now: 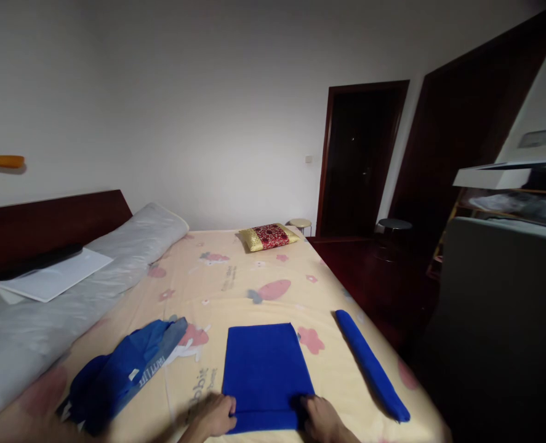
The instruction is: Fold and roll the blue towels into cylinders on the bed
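Observation:
A flat blue cloth [268,363], folded into a near rectangle, lies on the bed in front of me. A narrow strip is turned over along its near edge. My left hand [218,415] is closed on the near left corner, fingers curled at the fold. At the near right corner my right hand [319,417] grips the same cloth, its fingertips partly in shadow. To the right rests a long, tightly rolled blue cloth [372,366]. On the left is a crumpled blue garment [129,372] with a grey band bearing letters and a small white label.
The bed has a cream printed sheet [226,301]. A grey bolster-like roll [116,283] runs along the headboard [51,221], with white papers [60,274] on it. A gold and red pillow [269,237] lies at the far edge. Stools [395,225] and a dark cabinet [503,320] stand beyond the right side.

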A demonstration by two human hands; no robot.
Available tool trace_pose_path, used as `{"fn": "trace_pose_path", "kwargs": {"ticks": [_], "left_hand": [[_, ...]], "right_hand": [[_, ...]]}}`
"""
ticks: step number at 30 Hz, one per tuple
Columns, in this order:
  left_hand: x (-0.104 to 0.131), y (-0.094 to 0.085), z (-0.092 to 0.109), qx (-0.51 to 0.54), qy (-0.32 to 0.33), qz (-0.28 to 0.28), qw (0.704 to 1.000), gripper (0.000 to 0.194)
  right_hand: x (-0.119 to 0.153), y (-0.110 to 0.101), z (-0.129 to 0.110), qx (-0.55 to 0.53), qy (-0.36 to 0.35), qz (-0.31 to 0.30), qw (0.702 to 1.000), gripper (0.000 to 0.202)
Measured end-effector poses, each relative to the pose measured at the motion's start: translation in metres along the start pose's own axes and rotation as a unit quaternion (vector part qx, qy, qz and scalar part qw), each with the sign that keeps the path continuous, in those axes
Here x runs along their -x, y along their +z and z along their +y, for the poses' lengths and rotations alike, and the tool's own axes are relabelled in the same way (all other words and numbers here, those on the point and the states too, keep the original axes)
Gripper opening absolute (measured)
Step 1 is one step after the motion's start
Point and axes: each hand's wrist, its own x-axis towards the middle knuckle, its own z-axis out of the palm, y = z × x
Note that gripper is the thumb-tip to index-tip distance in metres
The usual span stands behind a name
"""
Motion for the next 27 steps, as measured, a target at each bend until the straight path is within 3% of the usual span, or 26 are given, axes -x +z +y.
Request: {"fn": "trace_pose_path", "kwargs": {"ticks": [5, 8, 10, 14, 18, 21, 27], "left_hand": [[0.001, 0.001, -0.006, -0.023, 0.002, 0.035, 0.999, 0.039], [-0.004, 0.016, 0.007, -0.052, 0.055, 0.06, 0.995, 0.059], [-0.008, 0.032, 0.021, -0.063, 0.091, 0.033, 0.993, 0.071], [-0.016, 0.06, 0.043, -0.038, 0.161, 0.007, 0.986, 0.058], [-0.021, 0.073, 0.044, -0.032, 0.199, 0.025, 0.979, 0.052], [-0.026, 0.078, 0.035, -0.045, 0.194, 0.029, 0.98, 0.052], [-0.038, 0.087, 0.021, -0.048, 0.158, 0.02, 0.986, 0.063]], "right_hand": [[-0.006, 0.0, 0.0, 0.033, -0.024, 0.053, 0.998, 0.054], [-0.008, 0.008, -0.007, 0.051, -0.071, 0.08, 0.993, 0.052], [-0.007, 0.015, -0.016, 0.057, -0.11, 0.085, 0.989, 0.048], [0.001, 0.018, -0.035, 0.077, -0.21, 0.125, 0.967, 0.036], [0.008, 0.003, -0.042, 0.105, -0.287, 0.159, 0.939, 0.038], [0.007, 0.002, -0.041, 0.096, -0.261, 0.124, 0.953, 0.041], [-0.005, 0.03, -0.035, 0.062, -0.144, 0.075, 0.985, 0.041]]}}
